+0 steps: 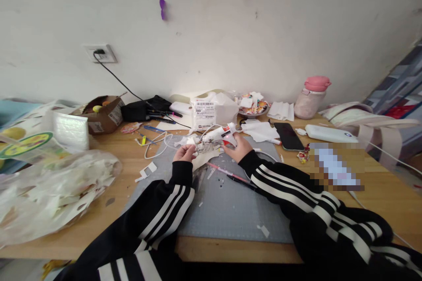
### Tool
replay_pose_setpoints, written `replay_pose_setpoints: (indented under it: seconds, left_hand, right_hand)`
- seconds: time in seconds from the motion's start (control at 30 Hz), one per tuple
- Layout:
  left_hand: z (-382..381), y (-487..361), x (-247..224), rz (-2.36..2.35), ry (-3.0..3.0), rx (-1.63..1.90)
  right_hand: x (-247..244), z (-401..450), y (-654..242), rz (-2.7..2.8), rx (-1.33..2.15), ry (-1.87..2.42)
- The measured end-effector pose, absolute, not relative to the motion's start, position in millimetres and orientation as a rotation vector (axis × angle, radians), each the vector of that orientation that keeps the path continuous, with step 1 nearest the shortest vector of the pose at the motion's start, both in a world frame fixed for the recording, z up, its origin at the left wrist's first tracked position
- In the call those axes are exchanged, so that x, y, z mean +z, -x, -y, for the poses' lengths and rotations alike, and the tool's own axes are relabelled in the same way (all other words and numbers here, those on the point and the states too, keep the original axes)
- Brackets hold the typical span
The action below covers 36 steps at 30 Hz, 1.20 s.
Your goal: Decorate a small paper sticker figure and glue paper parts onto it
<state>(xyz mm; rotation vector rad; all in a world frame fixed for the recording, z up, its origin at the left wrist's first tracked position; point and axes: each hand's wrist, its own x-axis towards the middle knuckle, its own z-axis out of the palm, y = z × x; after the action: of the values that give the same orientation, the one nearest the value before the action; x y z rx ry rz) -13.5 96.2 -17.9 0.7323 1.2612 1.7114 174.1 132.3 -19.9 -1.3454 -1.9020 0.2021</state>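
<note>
My right hand (240, 147) is wrapped round the grip of a white glue gun (218, 133) with a red trigger, its nozzle pointing left. Between the fingertips of my left hand (183, 153) is a small white piece (191, 140), close to the nozzle; its exact kind is too small to make out. Below the gun lies a cream paper scrap (207, 158). A grey cutting mat (231, 210) spreads beneath both hands, with a pink pen (219, 168) and a black pen (240, 181) on it.
To the left are a plastic bag of scraps (62, 193) and a cardboard box (115, 116). At the back stand a labelled white package (214, 112), a bowl of scraps (253, 112) and a pink bottle (311, 99). A phone (288, 136) and a white power bank (331, 134) lie right.
</note>
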Motion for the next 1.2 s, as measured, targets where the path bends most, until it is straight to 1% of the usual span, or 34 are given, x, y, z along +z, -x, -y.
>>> replay_pose_setpoints:
  seconds: [0.43, 0.9, 1.2]
  left_hand:
    - [-96, 14, -17, -1.240, -0.704, 1.688]
    - [-100, 20, -33, -1.271, -0.811, 1.564]
    - [-95, 15, -23, -1.282, -0.816, 1.591]
  right_hand:
    - [-14, -129, -174, 1.799, 0.262, 1.406]
    - [-10, -125, -173, 1.767, 0.285, 1.380]
    - [-12, -125, -173, 1.778, 0.276, 1.363]
